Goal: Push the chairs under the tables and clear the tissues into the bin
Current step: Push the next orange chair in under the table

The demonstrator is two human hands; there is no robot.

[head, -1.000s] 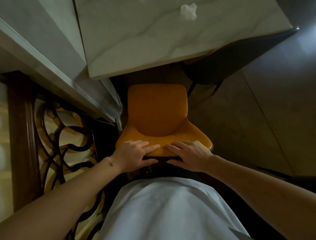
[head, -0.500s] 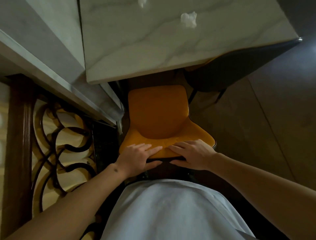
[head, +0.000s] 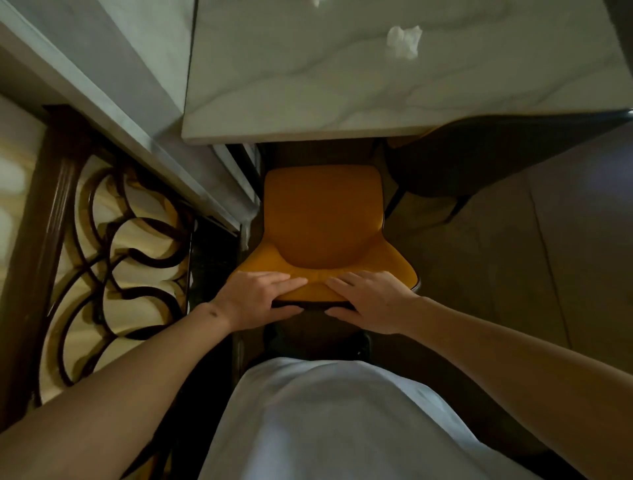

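Note:
An orange chair [head: 322, 219] stands in front of me, its seat just short of the edge of a white marble table [head: 308, 96]. My left hand [head: 255, 298] and my right hand [head: 371, 301] both grip the top of the chair's backrest, fingers over the front and thumbs behind. A crumpled white tissue [head: 403, 41] lies on the table to the right. A second tissue [head: 315, 2] shows at the frame's top edge.
A dark chair [head: 479, 164] sits tucked under the table's right side. On the left, close beside the orange chair, run a pale ledge [head: 102, 102] and a wooden scrollwork screen [head: 102, 240]. Tiled floor [head: 513, 257] lies open to the right.
The table's edge has come down in the view and nearer to the seat front. Both hands have kept their hold on the backrest. A second tissue has come into sight at the top.

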